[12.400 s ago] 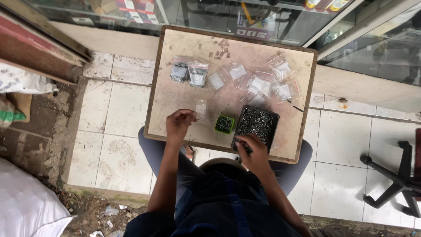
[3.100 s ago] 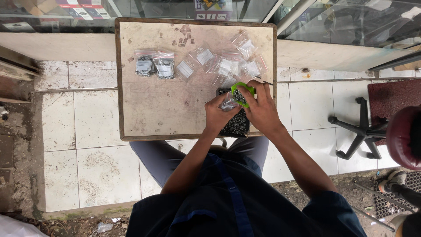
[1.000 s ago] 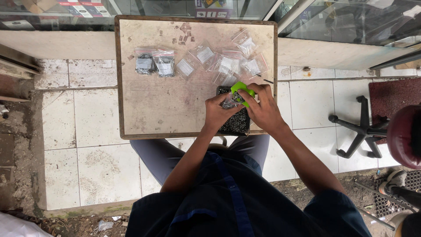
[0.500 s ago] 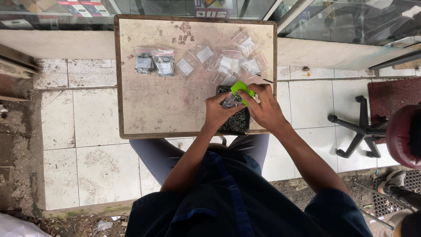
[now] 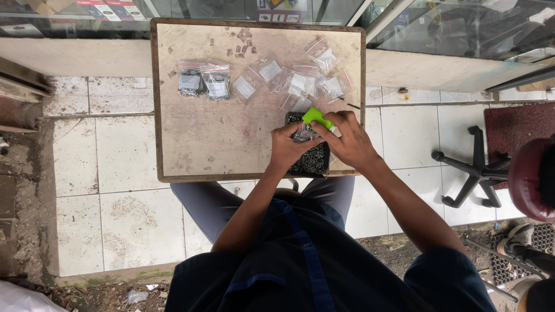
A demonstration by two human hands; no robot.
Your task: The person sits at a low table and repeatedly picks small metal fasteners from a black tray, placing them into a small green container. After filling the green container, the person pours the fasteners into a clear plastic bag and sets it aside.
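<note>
Two dark-filled bags (image 5: 203, 81) at ten o'clock on the wooden board (image 5: 202, 144), left hand (image 5: 291, 147) pinched shut on a small clear bag (image 5: 303, 134) above the dark tray (image 5: 311, 159), right hand (image 5: 347, 138) at three o'clock of it, fingers closed round a green scoop (image 5: 315, 117) tilted over the bag.

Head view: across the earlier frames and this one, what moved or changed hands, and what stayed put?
Early on the hands were apart at the board's near edge. Now the left hand and right hand meet over the dark tray of small parts, holding a small clear bag and a green scoop-like piece between them. Over the last few seconds, little change. The filled bags on the wooden board stayed put.
</note>
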